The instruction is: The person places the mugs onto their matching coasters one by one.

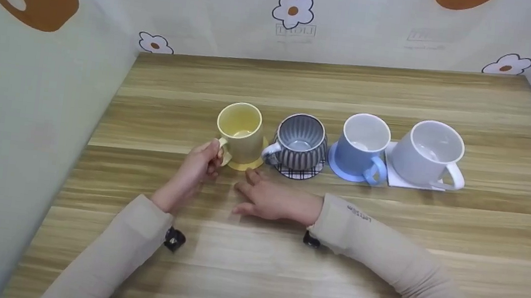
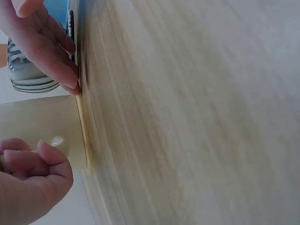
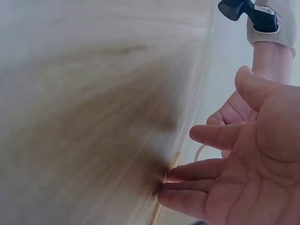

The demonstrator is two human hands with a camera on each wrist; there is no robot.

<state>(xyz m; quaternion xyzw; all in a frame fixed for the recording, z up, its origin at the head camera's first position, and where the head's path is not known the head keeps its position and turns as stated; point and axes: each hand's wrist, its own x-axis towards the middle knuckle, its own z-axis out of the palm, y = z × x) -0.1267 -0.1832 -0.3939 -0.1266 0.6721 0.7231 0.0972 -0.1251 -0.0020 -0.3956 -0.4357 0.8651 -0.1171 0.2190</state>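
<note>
A pale yellow mug (image 1: 245, 148) stands upright on a round yellow coaster (image 1: 242, 167) at the left end of a row. My left hand (image 1: 197, 166) pinches its handle from the left, thumb on top and the other fingers curled. In the left wrist view the coaster edge shows as a thin band under the mug. My right hand (image 1: 273, 200) is spread with fairly straight fingers, the fingertips (image 3: 174, 174) right at the front edge of the yellow coaster. Just right of the yellow mug is a grey striped mug (image 1: 300, 160), its handle pointing left.
The striped mug stands on a round plaid coaster (image 1: 297, 174). Farther right, a blue mug (image 1: 355, 158) is on a round blue coaster (image 1: 337, 168), then a white mug (image 1: 413, 165) on a white square coaster (image 1: 400, 182). Patterned walls border the wooden table (image 1: 251, 277).
</note>
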